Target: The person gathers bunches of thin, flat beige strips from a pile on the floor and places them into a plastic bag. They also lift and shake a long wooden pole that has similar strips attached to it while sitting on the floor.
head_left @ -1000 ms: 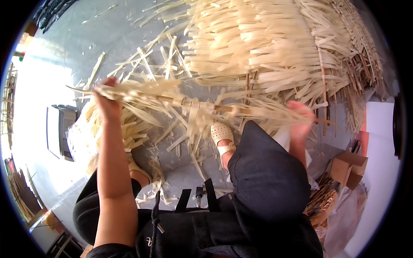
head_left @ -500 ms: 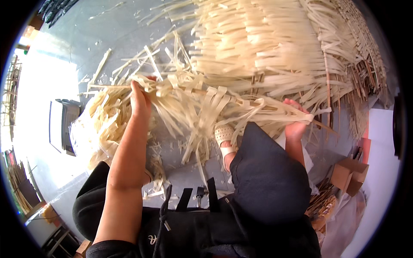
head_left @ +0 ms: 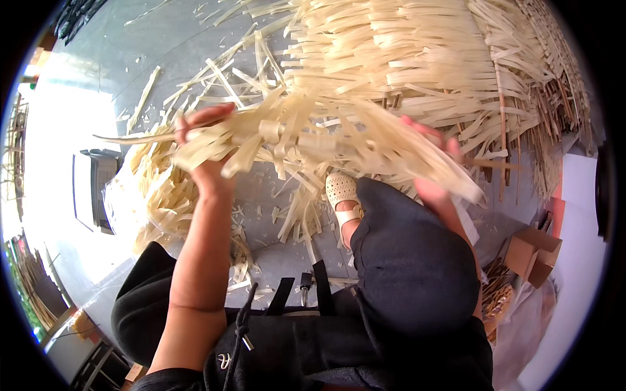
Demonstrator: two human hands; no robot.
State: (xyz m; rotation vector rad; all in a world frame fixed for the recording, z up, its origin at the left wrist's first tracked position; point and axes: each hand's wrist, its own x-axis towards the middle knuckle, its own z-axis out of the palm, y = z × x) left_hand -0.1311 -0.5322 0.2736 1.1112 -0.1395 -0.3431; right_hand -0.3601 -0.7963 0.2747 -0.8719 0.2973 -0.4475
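A thin wooden stick [head_left: 137, 139] hung with pale cream thatch strips [head_left: 326, 140] is raised above the floor in front of my knees. My left hand [head_left: 207, 146] is closed round it near its left end, the fingers partly behind the strips. Toward the other end my right hand [head_left: 435, 156], smeared by motion, grips the stick with the strips lying across the palm. The stick's tip pokes out to the right of that hand. Strips fan out between the hands and look blurred.
Rows of finished thatch [head_left: 391, 55] cover the floor ahead and right. Loose strips [head_left: 153, 195] fill a clear plastic bag at left, beside a dark-framed box-like object [head_left: 104, 186]. An open cardboard box [head_left: 531, 254] stands right. My foot in a cream clog [head_left: 342, 192] is below the strips.
The thatched stick has been lifted off the floor strips and turned, its strips swinging. My left hand has shifted its hold, and my right hand has moved slightly left.
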